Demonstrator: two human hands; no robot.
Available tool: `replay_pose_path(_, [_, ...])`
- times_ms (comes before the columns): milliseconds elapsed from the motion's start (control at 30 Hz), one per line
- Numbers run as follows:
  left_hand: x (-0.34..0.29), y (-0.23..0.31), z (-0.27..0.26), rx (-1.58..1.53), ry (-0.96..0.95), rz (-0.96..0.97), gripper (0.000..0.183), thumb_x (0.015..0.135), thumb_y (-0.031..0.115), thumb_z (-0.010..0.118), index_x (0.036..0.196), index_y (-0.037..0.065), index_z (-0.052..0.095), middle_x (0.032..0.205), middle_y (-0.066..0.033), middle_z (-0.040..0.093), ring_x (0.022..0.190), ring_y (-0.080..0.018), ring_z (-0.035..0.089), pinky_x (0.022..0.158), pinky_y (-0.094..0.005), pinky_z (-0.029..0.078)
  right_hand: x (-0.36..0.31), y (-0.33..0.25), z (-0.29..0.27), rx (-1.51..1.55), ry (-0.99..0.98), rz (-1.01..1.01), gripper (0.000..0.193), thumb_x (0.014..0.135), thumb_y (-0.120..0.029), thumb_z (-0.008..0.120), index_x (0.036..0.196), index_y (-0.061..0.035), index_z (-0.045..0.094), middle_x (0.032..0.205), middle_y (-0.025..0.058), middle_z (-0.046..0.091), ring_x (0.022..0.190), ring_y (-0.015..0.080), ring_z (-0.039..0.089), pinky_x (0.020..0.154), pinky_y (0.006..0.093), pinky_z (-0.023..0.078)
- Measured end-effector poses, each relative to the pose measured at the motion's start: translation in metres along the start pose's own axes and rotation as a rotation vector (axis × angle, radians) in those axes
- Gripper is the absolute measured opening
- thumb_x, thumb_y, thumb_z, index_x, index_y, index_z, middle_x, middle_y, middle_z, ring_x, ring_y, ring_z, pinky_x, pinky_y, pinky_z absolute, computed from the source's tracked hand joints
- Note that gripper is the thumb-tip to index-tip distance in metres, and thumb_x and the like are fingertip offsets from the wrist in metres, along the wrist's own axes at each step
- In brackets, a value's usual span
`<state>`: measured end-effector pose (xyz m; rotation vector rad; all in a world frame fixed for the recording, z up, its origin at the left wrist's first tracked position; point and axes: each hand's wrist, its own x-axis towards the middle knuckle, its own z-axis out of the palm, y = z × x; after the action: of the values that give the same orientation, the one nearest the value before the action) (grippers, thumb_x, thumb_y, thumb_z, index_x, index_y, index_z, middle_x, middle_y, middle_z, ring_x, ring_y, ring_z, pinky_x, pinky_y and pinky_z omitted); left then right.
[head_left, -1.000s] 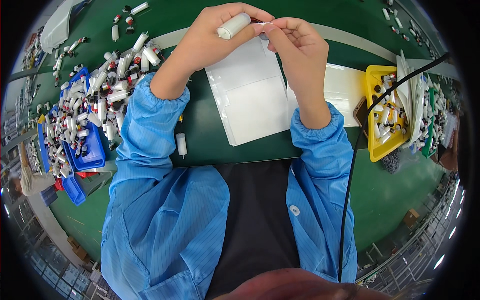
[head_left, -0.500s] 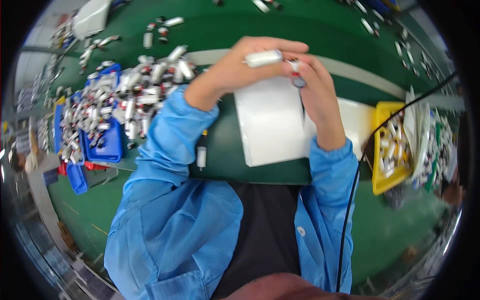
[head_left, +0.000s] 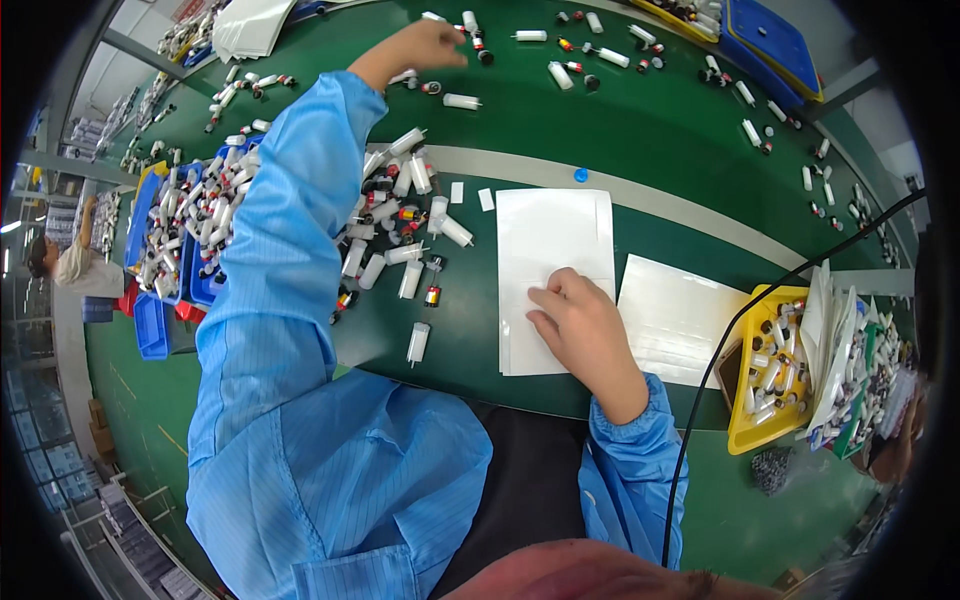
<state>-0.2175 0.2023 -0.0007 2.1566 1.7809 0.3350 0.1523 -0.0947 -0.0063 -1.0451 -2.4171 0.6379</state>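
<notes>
My left hand (head_left: 425,48) is stretched far over the table, its fingers slightly blurred and apart with nothing visible in them. Close to its fingertips stands a white cylinder with a red and black end (head_left: 478,42). My right hand (head_left: 585,325) is low over a stack of white sheets (head_left: 555,235). Its thumb and fingers are bent toward each other as in a pinch; whatever is between them is too small to tell. To the left lies a heap of white plastic cylinders (head_left: 373,268) mixed with small red, black and yellow parts. One cylinder (head_left: 418,343) lies apart, near the table's front edge.
Blue bins (head_left: 207,287) piled with cylinders stand at the left. A yellow bin (head_left: 740,432) with similar parts is at the right, behind a black cable (head_left: 712,362). A second white sheet (head_left: 672,310) lies beside the stack. A blue cap (head_left: 581,175) and scattered cylinders (head_left: 560,75) lie farther off.
Both hands were together over the sheets with a white cylinder and a small red-and-black part. The left has moved away to the far left without the cylinder; the right has come down nearer me.
</notes>
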Motion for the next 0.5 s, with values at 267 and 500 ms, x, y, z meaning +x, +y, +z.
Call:
replay_pose_path(267, [0.109,-0.076,0.051,0.289,0.219,-0.411,0.044,0.098,0.025,0.045,0.141,0.019,0.051,0.145,-0.0153,0.051,0.132,-0.0374,0.049,0.107,-0.053,0.042,0.006,0.003,0.011,-0.099,0.123,0.039,0.02,0.078,-0.008,0.069,0.097,-0.0038,0.066,0.094,0.0099,0.057,0.082,0.0273,0.063,0.072,0.0397,0.053])
replay_pose_path(500, [0.107,-0.075,0.056,-0.238,0.438,-0.275,0.034,0.083,0.018,0.075,0.111,0.002,0.064,0.099,-0.0134,0.071,0.082,-0.0226,0.069,0.071,-0.0367,0.057,0.005,0.003,0.02,-0.089,0.15,0.091,0.008,0.077,-0.006,0.064,0.084,-0.0063,0.064,0.087,0.0104,0.056,0.076,0.0285,0.062,0.066,0.0391,0.052])
